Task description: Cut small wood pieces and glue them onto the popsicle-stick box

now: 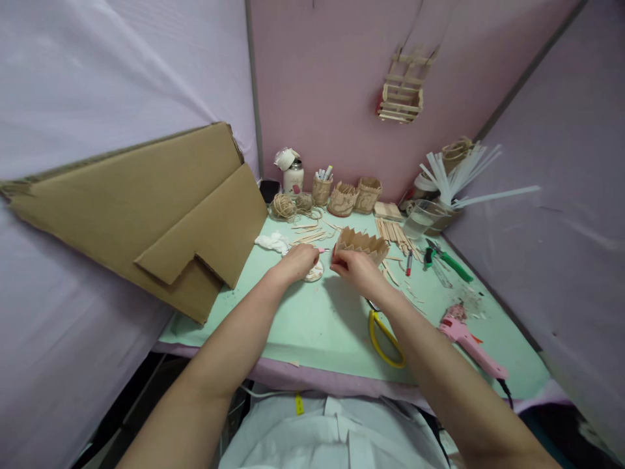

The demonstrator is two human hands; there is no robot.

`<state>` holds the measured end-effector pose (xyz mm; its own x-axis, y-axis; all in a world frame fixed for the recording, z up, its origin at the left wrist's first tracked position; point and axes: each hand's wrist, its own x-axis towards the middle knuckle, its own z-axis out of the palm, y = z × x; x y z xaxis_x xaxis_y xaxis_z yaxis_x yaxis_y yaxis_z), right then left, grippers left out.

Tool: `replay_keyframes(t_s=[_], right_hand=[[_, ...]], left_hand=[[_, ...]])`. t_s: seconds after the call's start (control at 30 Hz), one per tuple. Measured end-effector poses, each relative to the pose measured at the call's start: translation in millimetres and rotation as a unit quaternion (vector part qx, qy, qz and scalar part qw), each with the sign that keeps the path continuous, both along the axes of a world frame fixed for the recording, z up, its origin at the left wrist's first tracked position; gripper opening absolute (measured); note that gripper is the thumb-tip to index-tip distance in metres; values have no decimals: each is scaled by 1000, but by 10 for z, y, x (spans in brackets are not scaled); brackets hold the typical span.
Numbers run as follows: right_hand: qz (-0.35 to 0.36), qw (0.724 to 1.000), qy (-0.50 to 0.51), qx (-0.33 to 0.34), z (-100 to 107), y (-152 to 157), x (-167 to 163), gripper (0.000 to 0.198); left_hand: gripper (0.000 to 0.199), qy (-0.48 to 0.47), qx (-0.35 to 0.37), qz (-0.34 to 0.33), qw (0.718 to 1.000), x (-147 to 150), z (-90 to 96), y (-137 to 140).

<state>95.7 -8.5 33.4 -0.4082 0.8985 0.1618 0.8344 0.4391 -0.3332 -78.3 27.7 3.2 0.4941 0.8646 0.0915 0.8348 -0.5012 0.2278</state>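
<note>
My left hand (300,262) is closed, with a thin pink tool (322,250) poking out between its fingers towards the right; its kind is too small to make out. Just under that hand lies a white round dish (314,272) with brownish marks, partly covered. My right hand (355,270) has its fingers pinched at the left end of a brown container with a jagged rim (364,243). The wrist hides much of the container's near side. Below my right forearm are yellow-handled scissors (375,339), their blades mostly hidden.
Craft sticks (393,233), green-handled pliers (454,266) and a pink glue gun (471,345) lie on the right. Twine balls (283,206), jagged brown pots (343,199) and a clear cup (418,220) stand at the back. Large cardboard (146,208) leans left; white tissue (273,242) lies near my left hand.
</note>
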Motion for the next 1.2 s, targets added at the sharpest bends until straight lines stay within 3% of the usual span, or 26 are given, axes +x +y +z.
replay_keyframes(t_s=[0.33, 0.53, 0.83, 1.0, 1.07, 1.1, 1.2], right_hand=[[-54, 993, -105, -15, -153, 121, -426, 21], [-90, 990, -108, -28, -217, 128, -511, 24], [-97, 994, 43, -9, -167, 50, -374, 16], [-120, 971, 208, -14, -103, -186, -96, 6], [-143, 946, 289, -28, -116, -284, 19, 10], [-155, 931, 328, -37, -130, -326, 71, 13], [-178, 883, 428, -68, -184, -412, 189, 21]], left_hand=[[17, 0, -10, 18, 1000, 51, 132, -94], [19, -27, -14, 34, 999, 29, 141, -99], [17, -72, -24, 33, 997, 21, 17, -36], [15, -130, -34, 42, 990, 44, 33, -33], [15, -216, -72, 35, 973, 114, 88, -71], [15, -300, -119, 31, 946, 164, 118, -104], [21, -505, -298, 40, 809, 338, 183, -242]])
